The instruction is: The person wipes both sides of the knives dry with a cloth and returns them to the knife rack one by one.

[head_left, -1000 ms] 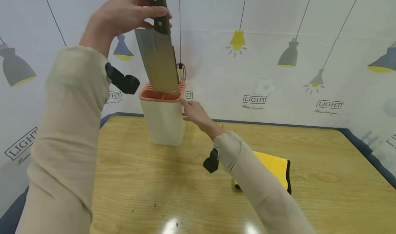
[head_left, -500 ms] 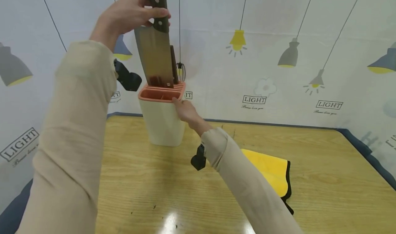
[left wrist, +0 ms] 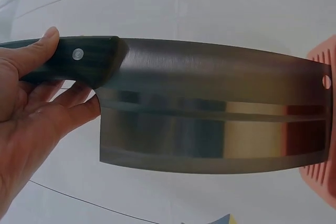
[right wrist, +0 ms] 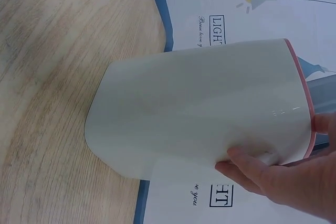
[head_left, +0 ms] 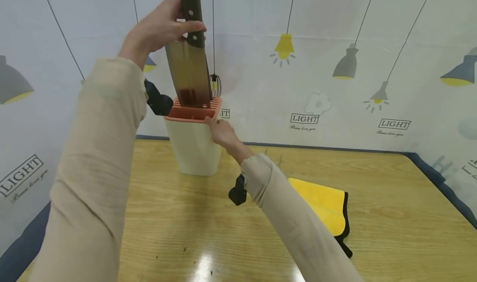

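My left hand (head_left: 160, 27) grips the dark riveted handle of a cleaver (head_left: 189, 75), which points down with its broad blade upright. The blade's lower end is right at the slotted part of the orange lid (left wrist: 315, 177), and the hole near its end still shows above the slots. Under the lid stands a cream knife holder (head_left: 193, 149) on the table. My right hand (head_left: 223, 133) holds the holder at its front right corner, thumb over the orange rim and fingers against the outer wall (right wrist: 210, 103). A thin dark strip shows behind the blade's right edge.
In front of the slots, the lid has an open divided compartment (head_left: 182, 114). A yellow cloth (head_left: 324, 207) with black edging lies on the wooden table (head_left: 167, 215), partly under my right forearm. A lamp-printed backdrop (head_left: 257, 87) rises close behind the holder.
The cleaver has moved back from over the open compartment to the slots, and my left hand has dropped slightly. My right hand has moved left from the rim's side to grip the front corner.
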Available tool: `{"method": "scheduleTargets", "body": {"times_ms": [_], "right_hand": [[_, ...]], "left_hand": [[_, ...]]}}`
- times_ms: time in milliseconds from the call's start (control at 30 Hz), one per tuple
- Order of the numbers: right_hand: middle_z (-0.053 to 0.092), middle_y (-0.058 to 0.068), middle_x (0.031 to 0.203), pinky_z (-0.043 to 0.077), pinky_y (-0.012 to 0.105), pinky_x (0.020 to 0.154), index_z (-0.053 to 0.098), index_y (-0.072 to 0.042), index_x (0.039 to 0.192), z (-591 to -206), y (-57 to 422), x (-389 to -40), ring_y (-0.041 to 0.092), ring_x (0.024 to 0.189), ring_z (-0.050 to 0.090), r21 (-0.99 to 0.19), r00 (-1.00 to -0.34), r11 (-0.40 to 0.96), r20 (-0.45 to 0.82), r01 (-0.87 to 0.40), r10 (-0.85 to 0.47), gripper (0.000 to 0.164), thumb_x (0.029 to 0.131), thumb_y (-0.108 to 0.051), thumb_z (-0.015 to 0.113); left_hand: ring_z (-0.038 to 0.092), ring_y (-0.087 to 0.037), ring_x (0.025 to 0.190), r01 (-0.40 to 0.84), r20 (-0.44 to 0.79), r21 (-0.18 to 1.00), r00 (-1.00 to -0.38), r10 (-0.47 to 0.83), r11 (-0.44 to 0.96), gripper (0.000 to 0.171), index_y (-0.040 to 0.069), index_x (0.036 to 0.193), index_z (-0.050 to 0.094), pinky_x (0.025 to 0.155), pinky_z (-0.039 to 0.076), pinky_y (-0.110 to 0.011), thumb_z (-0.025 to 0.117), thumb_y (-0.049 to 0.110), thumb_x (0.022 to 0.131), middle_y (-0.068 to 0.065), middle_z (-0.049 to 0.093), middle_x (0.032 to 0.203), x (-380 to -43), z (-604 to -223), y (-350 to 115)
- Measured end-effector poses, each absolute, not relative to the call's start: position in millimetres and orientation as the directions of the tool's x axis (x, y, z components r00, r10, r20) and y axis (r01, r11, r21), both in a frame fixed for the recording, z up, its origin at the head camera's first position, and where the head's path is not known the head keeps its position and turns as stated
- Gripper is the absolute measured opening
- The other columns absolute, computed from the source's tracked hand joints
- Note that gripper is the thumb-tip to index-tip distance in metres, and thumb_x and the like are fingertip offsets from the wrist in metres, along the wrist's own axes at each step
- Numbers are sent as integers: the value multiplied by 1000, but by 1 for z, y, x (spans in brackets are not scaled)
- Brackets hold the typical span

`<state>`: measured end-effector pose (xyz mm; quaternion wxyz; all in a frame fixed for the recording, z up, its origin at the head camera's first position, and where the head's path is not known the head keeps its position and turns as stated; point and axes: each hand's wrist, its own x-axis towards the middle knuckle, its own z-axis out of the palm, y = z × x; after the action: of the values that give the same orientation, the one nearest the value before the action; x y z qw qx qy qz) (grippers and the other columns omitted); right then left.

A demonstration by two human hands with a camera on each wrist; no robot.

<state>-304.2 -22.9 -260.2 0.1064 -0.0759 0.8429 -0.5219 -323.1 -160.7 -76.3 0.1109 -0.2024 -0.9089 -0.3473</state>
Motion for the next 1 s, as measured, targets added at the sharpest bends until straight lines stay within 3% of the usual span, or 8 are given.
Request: {"method": "scheduleTargets", "body": {"times_ms": [267, 567, 767, 1000], "right_hand": [[49, 13, 118, 41, 34, 88, 39, 0, 129, -262, -23, -304, 21, 103, 48, -892, -960, 451, -101, -29, -261, 55, 95, -42, 30], [44, 13, 129, 38, 36, 94, 38, 0, 131, -263, -23, -304, 25, 117, 43, -885, -960, 465, -109, -25, -259, 58, 94, -44, 31], [50, 13, 121, 42, 34, 88, 40, 0, 129, -261, -25, -304, 24, 108, 49, -892, -960, 452, -111, -19, -258, 57, 94, -44, 32], [49, 15, 119, 45, 33, 84, 38, 0, 130, -261, -25, -304, 24, 99, 53, -889, -957, 458, -120, -15, -265, 57, 94, -44, 31]], "left_hand": [[44, -24, 106, 377, 250, 624, -926, 282, 684, 36, 6, 114, 44, 93, 37, -40, 49, 33, 90, -12, 45, 120, -332, -108, -161], [48, -26, 100, 269, 109, 700, -955, 274, 661, 36, -2, 114, 43, 93, 37, -39, 50, 23, 91, -17, 50, 109, -352, -156, -163], [47, -32, 111, 180, 0, 767, -960, 280, 616, 41, -4, 125, 37, 96, 37, -40, 46, 20, 93, -22, 45, 124, -356, -173, -166], [47, -34, 111, 140, -38, 782, -962, 271, 608, 44, -5, 129, 35, 97, 35, -40, 46, 18, 93, -24, 44, 126, -358, -188, -171]]}}
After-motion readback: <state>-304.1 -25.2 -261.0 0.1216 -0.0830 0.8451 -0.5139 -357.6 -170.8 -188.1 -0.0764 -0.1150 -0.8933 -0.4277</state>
